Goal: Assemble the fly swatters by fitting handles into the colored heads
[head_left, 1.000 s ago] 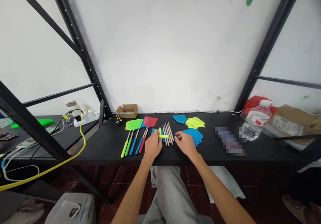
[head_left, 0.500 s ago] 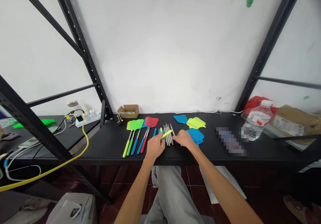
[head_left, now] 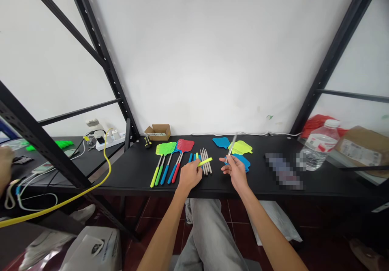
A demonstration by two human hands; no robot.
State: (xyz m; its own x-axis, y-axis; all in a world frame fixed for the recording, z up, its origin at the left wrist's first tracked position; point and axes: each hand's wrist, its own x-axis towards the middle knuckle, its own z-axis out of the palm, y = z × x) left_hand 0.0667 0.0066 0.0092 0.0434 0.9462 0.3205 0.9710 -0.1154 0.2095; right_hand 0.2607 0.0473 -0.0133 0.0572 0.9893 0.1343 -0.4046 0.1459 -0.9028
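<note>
At centre frame, your left hand (head_left: 189,175) pinched a yellow-green plastic handle sleeve (head_left: 204,162); your right hand (head_left: 236,170) gripped a thin silver metal rod (head_left: 232,146), tilted up.

Misaligned, the rod could have slipped past the sleeve and scattered the loose silver rods (head_left: 206,161) just beside. Finished swatters (head_left: 170,157) lay left, blue and yellow swatter heads (head_left: 240,149) right.

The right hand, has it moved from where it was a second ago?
Yes. The right hand has lifted a metal rod off the rod pile and drawn rightward, toward the blue swatter heads.
</note>
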